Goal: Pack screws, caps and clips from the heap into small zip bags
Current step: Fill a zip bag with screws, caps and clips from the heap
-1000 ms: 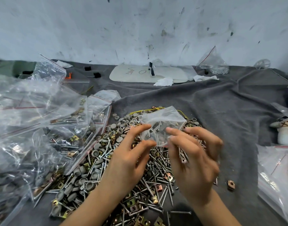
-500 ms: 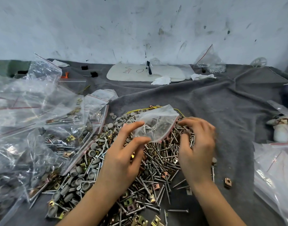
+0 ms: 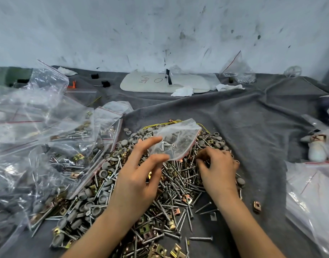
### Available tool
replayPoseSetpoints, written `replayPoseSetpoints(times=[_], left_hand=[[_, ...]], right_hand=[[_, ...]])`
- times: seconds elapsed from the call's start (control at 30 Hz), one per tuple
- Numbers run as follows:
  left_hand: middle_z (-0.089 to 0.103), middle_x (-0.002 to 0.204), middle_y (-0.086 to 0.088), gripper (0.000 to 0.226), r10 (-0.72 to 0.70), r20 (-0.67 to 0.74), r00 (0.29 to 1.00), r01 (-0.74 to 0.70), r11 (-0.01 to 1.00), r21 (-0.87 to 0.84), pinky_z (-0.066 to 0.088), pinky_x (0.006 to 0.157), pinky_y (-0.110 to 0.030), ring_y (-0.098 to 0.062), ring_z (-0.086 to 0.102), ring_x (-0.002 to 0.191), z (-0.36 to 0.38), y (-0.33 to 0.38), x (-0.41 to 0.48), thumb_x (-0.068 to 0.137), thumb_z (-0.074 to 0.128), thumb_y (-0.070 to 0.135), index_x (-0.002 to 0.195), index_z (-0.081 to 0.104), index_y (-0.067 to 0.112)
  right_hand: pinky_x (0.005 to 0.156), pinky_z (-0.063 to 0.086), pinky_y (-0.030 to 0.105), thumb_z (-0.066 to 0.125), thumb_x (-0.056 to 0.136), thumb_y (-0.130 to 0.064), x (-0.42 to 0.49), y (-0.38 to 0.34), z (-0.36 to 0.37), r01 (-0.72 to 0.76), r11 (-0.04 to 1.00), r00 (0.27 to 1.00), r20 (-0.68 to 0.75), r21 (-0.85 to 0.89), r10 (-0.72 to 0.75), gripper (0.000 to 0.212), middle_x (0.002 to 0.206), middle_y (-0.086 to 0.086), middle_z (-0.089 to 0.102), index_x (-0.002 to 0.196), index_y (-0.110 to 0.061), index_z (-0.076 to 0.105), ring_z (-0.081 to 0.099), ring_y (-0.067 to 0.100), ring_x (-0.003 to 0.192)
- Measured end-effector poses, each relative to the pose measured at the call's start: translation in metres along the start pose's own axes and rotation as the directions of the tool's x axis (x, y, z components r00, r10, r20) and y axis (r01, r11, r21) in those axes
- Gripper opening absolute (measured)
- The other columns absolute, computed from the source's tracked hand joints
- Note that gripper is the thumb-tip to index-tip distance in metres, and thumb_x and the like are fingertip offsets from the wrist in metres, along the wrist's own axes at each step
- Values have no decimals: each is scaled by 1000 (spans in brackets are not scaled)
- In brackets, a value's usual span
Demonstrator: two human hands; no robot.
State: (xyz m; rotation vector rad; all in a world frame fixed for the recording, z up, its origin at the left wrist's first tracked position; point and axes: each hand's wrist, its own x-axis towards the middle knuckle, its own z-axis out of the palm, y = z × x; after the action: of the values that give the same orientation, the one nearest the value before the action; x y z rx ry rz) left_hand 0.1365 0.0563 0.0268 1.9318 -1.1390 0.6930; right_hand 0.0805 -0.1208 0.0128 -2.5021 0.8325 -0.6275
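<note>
A handwritten "O" beside an illegible scrawl on the pale board [image 3: 134, 86] at the back.

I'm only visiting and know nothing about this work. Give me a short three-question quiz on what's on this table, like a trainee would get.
1. True or false: the left hand holds the small zip bag above the heap.
2. Where is the right hand? A: down on the heap, fingers curled among the screws. B: flat on the white board by the wall. C: inside a big bag.
3. Fill the gap: the filled bags are piled on the person's ____ side.
Key: 1 true; 2 A; 3 left.
</note>
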Motion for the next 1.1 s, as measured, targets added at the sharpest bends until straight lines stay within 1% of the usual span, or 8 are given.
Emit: replayPoseSetpoints(times=[0.2, 0.33, 0.47, 0.6, 0.7, 0.83, 0.97, 1.1], left_hand=[[55, 125, -11, 24, -11, 5, 1000, 11, 1000, -8, 47, 96, -43, -19, 51, 118, 0, 0, 0, 88, 51, 11, 95, 72, 0], [55, 123, -11, 25, 10, 3, 1000, -10, 1000, 7, 47, 99, -38, -19, 51, 116, 0, 0, 0, 88, 51, 11, 94, 71, -1], [53, 125, -11, 24, 22, 14, 1000, -22, 1000, -2, 40, 106, -23, -19, 50, 120, 0, 1, 0, 87, 52, 10, 95, 71, -2], [53, 127, -9, 25, 31, 2, 1000, -31, 999, -12, 43, 101, -45, -13, 48, 122, 0, 2, -1, 89, 51, 11, 96, 71, -1], [52, 127, -7, 25, 23, -18, 1000, -23, 1000, 0, 46, 97, -49, -14, 49, 121, 0, 2, -1, 88, 50, 12, 97, 71, 0], [53, 125, -11, 24, -39, -74, 996, 41, 999, 26, 35, 108, -15, -15, 49, 117, -1, 2, 1, 86, 51, 9, 98, 70, 0], [54, 125, -13, 24, -81, -89, 993, 83, 996, 19, 31, 100, -3, -3, 43, 117, -4, 0, 2, 87, 51, 8, 99, 69, -1], [51, 126, -8, 24, -69, -99, 993, 71, 997, 22, 31, 102, -5, -4, 43, 119, -4, -1, 2, 87, 50, 8, 100, 69, 0]], right_hand=[[86, 43, 48, 65, 79, 0, -3, -8, -5, 106, 949, 956, -292, 298, -15, 15, 81, -6, 57, 84, -13, 61, 56, 27, 88], [75, 39, 38, 59, 81, 3, -11, -14, -18, 468, 875, 651, -718, 124, -247, 8, 76, 7, 58, 79, -5, 57, 54, 23, 73], [78, 36, 37, 59, 85, -1, -27, -26, -23, 665, 746, 444, -794, -17, -414, 15, 77, 11, 63, 86, -13, 49, 56, 24, 77], [81, 37, 38, 64, 87, -12, -34, -37, -12, 692, 722, 533, -669, -8, -519, 15, 82, 6, 66, 93, -17, 50, 54, 21, 89], [83, 41, 40, 60, 91, -21, -30, -37, -11, 648, 755, 613, -659, 103, -436, 12, 91, 7, 66, 99, -15, 54, 54, 22, 95], [83, 36, 34, 53, 85, -11, -19, -28, -17, 464, 832, 746, -640, 303, -183, 11, 92, 2, 61, 91, -8, 62, 51, 24, 94], [91, 25, 34, 59, 83, -18, -9, -17, -10, 189, 976, 971, -169, 110, -169, 11, 101, -4, 63, 88, -19, 69, 40, 25, 115], [95, 20, 35, 55, 83, -35, -10, -10, -1, 188, 978, 973, 150, -88, -174, 14, 102, -11, 52, 95, -31, 60, 29, 16, 116]])
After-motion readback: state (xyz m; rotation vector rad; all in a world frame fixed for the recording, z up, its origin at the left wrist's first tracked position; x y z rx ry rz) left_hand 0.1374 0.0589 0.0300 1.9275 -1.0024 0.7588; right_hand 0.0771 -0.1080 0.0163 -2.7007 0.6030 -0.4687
